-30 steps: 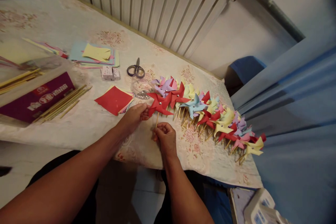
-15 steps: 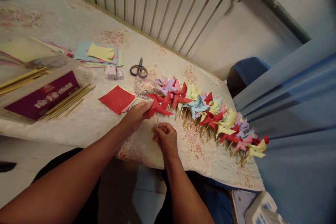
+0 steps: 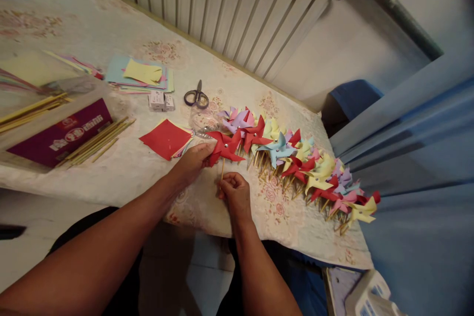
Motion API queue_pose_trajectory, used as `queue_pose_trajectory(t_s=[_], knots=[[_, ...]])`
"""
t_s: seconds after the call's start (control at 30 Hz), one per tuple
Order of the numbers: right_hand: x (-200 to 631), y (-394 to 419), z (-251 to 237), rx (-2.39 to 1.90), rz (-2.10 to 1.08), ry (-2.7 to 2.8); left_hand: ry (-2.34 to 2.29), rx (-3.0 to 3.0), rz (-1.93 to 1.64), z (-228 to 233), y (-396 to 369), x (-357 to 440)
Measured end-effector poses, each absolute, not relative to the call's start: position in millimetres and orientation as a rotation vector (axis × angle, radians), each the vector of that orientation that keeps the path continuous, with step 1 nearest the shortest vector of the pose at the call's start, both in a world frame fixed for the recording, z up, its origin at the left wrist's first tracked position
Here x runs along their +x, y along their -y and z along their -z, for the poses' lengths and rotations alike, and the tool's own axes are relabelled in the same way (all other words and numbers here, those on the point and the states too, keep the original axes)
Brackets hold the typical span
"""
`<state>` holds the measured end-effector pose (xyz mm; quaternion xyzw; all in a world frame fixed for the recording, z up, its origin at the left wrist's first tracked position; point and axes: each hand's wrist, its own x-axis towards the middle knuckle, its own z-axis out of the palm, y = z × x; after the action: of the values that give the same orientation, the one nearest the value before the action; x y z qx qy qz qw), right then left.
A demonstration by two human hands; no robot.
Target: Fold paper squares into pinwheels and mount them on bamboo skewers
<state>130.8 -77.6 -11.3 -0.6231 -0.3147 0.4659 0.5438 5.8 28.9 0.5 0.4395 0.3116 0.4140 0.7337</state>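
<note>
A red paper pinwheel (image 3: 226,146) on a thin wooden stick is held between my two hands over the near part of the table. My left hand (image 3: 194,159) is closed on the left edge of its blades, fingertips partly hidden behind the paper. Lower down, my right hand (image 3: 236,191) pinches the stick (image 3: 222,169) between thumb and fingers. Left of the pinwheel lies a stack of square paper sheets (image 3: 166,139), red on top. A clear plastic bag (image 3: 204,123) with small shiny pieces sits just behind my left hand.
Rows of finished pinwheels (image 3: 298,165) stretch to the right. Scissors (image 3: 197,96), small white boxes (image 3: 161,101) and coloured paper (image 3: 137,73) lie farther back. At left are a purple-labelled box (image 3: 61,133) and wooden sticks (image 3: 98,144). A radiator (image 3: 207,5) and blue curtain (image 3: 418,182) border the table.
Almost nothing differs. Both hands keep the same hold on the red pinwheel, and the view has shifted very slightly.
</note>
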Motion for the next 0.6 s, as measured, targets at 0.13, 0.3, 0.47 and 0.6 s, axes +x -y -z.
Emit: queue_pose_trajectory(t_s=[0.13,0.3,0.47,0.6], knots=[[131.0,78.3,12.2,-1.487,-1.101,0.736,-0.661,0.954,-0.908,-3.1,-27.8,4.7],[131.1,77.2,14.0,-1.463,-1.103,0.733,-0.696,0.935,-0.900,1.1,-28.5,3.7],[130.9,77.1,14.7,-1.443,-1.100,0.735,-0.687,0.931,-0.882,3.9,-28.7,4.1],[131.3,76.7,16.1,-1.460,-1.094,0.732,-0.701,0.923,-0.875,7.2,-29.4,5.1]])
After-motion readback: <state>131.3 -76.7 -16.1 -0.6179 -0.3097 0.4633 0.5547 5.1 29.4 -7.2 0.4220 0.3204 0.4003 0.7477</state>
